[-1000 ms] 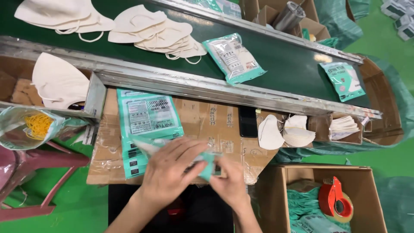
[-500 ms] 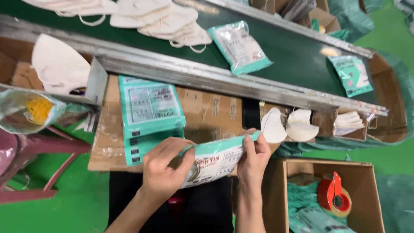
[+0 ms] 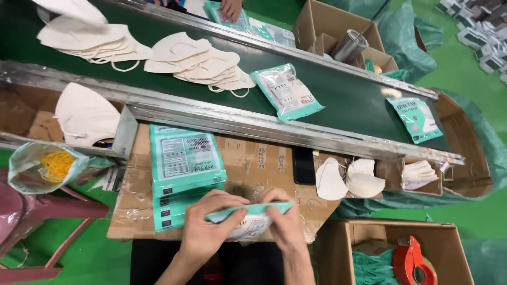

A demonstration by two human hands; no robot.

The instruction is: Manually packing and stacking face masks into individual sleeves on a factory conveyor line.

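My left hand (image 3: 208, 227) and my right hand (image 3: 282, 221) both grip a teal and white plastic pouch (image 3: 248, 219) with a white mask inside, held flat over the front edge of a cardboard-covered worktop (image 3: 264, 163). Just left of my hands lies a stack of empty teal pouches (image 3: 182, 169). Beyond the worktop runs a dark green conveyor belt (image 3: 343, 95) carrying piles of white masks (image 3: 198, 60) and filled pouches (image 3: 285, 89).
Loose white masks (image 3: 348, 179) lie at the worktop's right end. A bag of yellow rubber bands (image 3: 47, 166) sits left, above a pink stool (image 3: 31, 221). A cardboard box (image 3: 385, 253) with a red tape dispenser (image 3: 414, 261) stands at lower right. Another person's hand (image 3: 232, 8) shows at the top.
The pouch was held up and spread open between my hands; now it is lowered and flatter, with both hands closer together at the worktop's front edge. The view has shifted slightly.
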